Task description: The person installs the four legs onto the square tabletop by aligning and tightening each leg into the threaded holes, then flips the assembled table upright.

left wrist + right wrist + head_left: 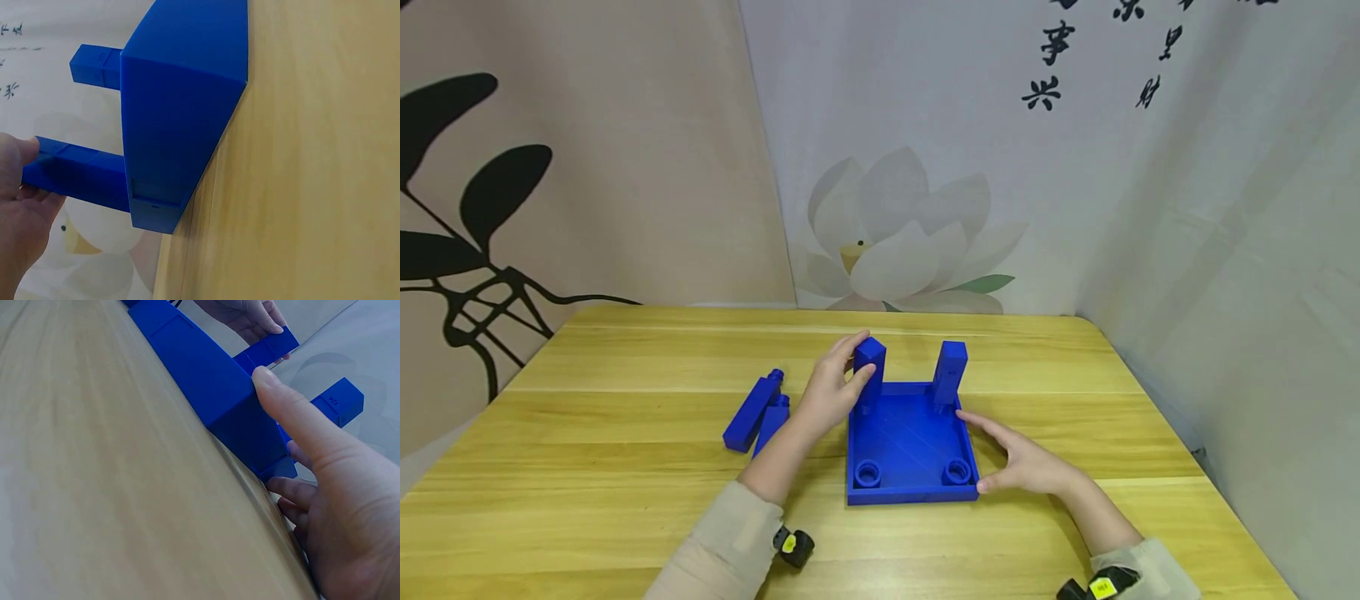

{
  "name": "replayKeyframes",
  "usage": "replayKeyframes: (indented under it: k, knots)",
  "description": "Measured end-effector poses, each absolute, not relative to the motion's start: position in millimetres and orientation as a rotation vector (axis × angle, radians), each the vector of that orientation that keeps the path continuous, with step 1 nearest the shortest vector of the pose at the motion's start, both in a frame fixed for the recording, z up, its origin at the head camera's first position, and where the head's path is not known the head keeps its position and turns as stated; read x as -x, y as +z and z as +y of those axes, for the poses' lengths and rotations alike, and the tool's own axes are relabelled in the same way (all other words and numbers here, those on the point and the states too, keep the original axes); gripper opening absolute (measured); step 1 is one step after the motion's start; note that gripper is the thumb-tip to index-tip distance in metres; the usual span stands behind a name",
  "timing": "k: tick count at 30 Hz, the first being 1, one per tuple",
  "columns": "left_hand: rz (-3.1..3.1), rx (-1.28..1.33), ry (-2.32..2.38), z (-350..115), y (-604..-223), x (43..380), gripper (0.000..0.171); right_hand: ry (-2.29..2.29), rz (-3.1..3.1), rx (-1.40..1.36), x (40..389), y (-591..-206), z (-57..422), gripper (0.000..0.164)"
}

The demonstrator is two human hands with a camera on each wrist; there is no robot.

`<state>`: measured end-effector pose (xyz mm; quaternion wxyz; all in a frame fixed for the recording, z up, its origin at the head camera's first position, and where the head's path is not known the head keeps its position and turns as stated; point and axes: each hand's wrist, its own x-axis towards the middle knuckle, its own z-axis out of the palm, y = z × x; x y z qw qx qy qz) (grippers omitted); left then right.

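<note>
Taking the blue tray (913,437) as the dial in the head view, a black plant print (505,192) shows on the curtain at ten o'clock, beyond the wooden counter (602,450). At nine o'clock two loose blue legs (748,421) lie close side by side on the counter, their threaded ends pointing toward one o'clock; the nearer is partly hidden by the left forearm. The left hand (833,390) comes in at ten o'clock, its thumb and fingers closed around the top part of the left upright leg (872,360), which stands in the tray's eleven o'clock corner. Below it, at seven o'clock, sits a round socket (868,474), matched by a second socket (957,472) at five. The tray lies flat on the counter between the two hands. The right upright leg (951,367) stands at one o'clock, untouched by either hand. Just past three o'clock the right hand (1024,461) rests against the tray's right wall, thumb and fingers spread wide, the thumb at the near corner. A black wrist camera (1108,582) sits at four o'clock.
</note>
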<state>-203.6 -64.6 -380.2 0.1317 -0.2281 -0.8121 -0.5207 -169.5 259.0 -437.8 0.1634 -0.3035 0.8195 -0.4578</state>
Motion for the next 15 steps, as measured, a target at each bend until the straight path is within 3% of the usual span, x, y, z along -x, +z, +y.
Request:
replayKeyframes:
  k: [15]
  knots:
    - [-2.388,0.63,-1.561,-65.1,-378.7,200.8,0.054,-1.284,2.357,0.877,170.8,-437.9,259.1,0.095]
